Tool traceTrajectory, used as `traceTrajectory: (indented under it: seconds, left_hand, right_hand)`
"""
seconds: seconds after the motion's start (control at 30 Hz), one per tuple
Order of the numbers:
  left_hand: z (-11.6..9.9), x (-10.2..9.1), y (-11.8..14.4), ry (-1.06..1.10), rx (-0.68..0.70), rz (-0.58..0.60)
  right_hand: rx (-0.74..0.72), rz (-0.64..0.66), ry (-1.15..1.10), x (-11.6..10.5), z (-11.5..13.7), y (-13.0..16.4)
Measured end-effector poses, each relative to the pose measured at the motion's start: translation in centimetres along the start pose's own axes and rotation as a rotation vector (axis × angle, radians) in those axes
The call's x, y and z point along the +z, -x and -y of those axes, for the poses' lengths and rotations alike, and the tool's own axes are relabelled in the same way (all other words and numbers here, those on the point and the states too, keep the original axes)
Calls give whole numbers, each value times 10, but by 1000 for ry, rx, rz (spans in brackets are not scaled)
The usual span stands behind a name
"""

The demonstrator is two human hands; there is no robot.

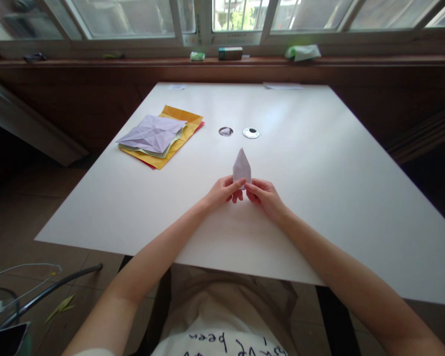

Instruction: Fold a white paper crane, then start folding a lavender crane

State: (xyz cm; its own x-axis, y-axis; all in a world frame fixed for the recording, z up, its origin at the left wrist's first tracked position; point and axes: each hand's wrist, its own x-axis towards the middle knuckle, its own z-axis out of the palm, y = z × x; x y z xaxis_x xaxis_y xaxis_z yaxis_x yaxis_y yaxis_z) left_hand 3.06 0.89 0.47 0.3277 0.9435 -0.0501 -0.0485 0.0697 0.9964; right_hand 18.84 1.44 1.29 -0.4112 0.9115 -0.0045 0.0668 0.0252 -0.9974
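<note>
A small folded paper (242, 165), pale lilac-white with a pointed top, is held upright just above the white table. My left hand (225, 191) pinches its lower left edge, the thumb lying across the front. At the lower right corner, my right hand (264, 194) grips it between thumb and fingers. Both thumbs nearly meet at the bottom of the paper. The fingers behind it are partly hidden. Beyond the paper's tip, two round googly eyes (251, 132) lie side by side on the table.
Creased paper sheets (154, 132) in lilac, pale green, yellow and red are stacked at the left of the white table (319, 198). White papers (283, 86) lie at its far edge. On the window sill sit a small box (230, 53) and a green-white packet (303, 52).
</note>
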Motion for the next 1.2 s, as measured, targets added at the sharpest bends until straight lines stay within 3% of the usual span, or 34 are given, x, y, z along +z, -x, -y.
traceTrajectory:
  seconds: [0.17,0.37,0.57,0.8,0.97,1.2]
  left_hand:
    - [-1,1,0,-23,16,45]
    - [-1,2,0,-25,38,32]
    - [-1,1,-1,-3,31,41]
    - [4,1,-3,9,46,-54]
    - [5,1,-2,9,38,-79]
    - [8,4,-7,39,44,-115]
  right_hand:
    - [-14,-47,-64,0,-2,-1]
    - [12,55,-90,-1,-3,-1]
    - [20,56,-115,-1,-3,-1]
    - [78,149,-109,-5,-3,2]
    - [56,37,-107,-9,-6,-3]
    - [26,-14,-96,-12,-8,-2]
